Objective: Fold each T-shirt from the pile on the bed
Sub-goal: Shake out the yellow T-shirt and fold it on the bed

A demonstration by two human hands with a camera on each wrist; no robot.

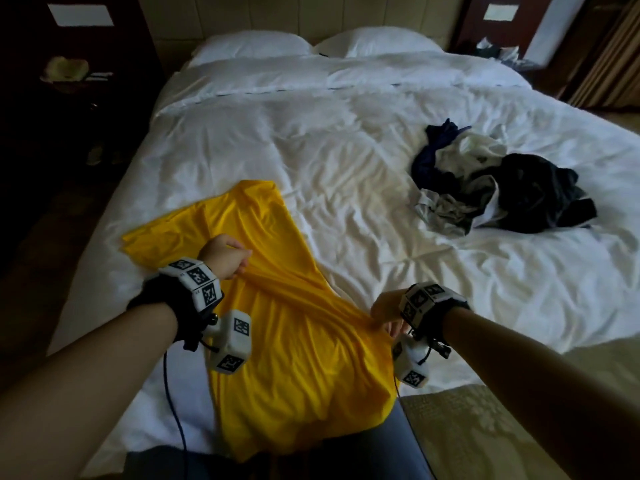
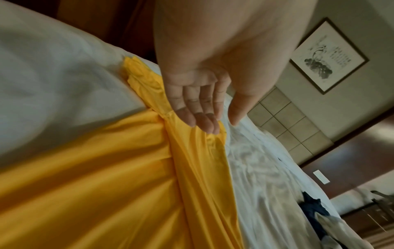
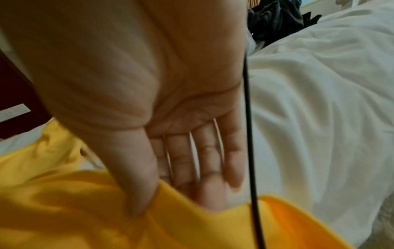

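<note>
- Head view: the bed, under a rumpled white duvet, fills most of the picture, with two white pillows at its far end against a tiled headboard.
- The yellow T-shirt lies on the near left part of the bed. Its long axis runs from the far left toward the person, slanting a little to the right. The far end lies flat on the duvet; the near end hangs over the bed's near edge, in front of the person's legs. Gathered ridges of cloth run along this axis between the two hands.
- The pile of clothes, in dark blue, white, grey and black, sits crumpled on the right half of the bed, well apart from the yellow T-shirt.
- The left hand rests on the shirt's upper left part. In the left wrist view its fingers curl down into a bunched ridge of yellow cloth with the thumb held apart, so the grip is loosely closed on that fold.
- The right hand is at the shirt's right edge, near the bed's near edge. The right wrist view shows its thumb pressed over the cloth against the fingers beneath: a pinching grip on that edge.
- Each wrist carries a black strap with white marker blocks.
</note>
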